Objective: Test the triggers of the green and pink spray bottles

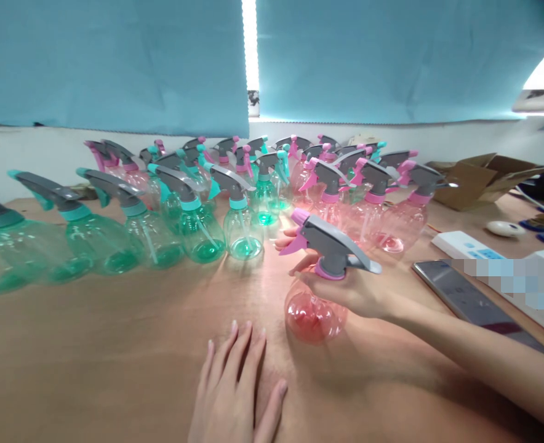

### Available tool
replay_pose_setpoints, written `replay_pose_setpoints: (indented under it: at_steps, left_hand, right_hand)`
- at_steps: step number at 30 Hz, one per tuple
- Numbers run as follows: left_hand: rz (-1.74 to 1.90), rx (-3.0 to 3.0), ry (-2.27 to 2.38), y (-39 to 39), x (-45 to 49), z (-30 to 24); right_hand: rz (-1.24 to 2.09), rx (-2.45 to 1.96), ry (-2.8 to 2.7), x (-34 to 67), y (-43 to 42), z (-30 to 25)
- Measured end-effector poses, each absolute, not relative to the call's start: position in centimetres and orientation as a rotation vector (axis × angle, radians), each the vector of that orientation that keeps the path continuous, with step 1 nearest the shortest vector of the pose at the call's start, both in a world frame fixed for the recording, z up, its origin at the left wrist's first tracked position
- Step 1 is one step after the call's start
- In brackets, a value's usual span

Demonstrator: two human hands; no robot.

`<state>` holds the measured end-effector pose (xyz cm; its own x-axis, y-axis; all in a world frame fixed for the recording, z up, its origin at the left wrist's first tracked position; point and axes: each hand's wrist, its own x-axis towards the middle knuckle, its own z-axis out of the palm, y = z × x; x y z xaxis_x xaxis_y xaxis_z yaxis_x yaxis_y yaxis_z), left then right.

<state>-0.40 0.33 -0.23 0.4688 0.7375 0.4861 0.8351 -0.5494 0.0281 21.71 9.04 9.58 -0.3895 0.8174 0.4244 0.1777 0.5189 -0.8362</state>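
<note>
A clear pink spray bottle (pixel 316 317) with a grey and pink trigger head stands in front of me. Around its neck, from behind and the right, wraps my right hand (pixel 341 292); some of its fingers are hidden behind the trigger head. My left hand (pixel 235 387) lies flat on the wooden table (pixel 115 344), fingers stretched out, holding nothing, to the left of that bottle. Beyond my hands, a row of green spray bottles (pixel 205 237) spans the left side. Several more pink spray bottles (pixel 394 224) stand behind the held one.
On the right lie a phone (pixel 466 298), a white power strip (pixel 466 246) and a white computer mouse (pixel 505 229). An open cardboard box (pixel 475 178) sits at the back right. Blue cloth (pixel 115 61) hangs over the window behind the crowded bottles.
</note>
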Motion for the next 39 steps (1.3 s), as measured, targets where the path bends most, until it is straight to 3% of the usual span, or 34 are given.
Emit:
replay_pose_setpoints:
  at_steps: [39]
  left_hand:
    - [-0.614, -2.446, -1.306, 0.2, 0.0, 0.1]
  right_hand:
    - [0.85, -0.893, -1.824, 21.6, 9.3, 8.7]
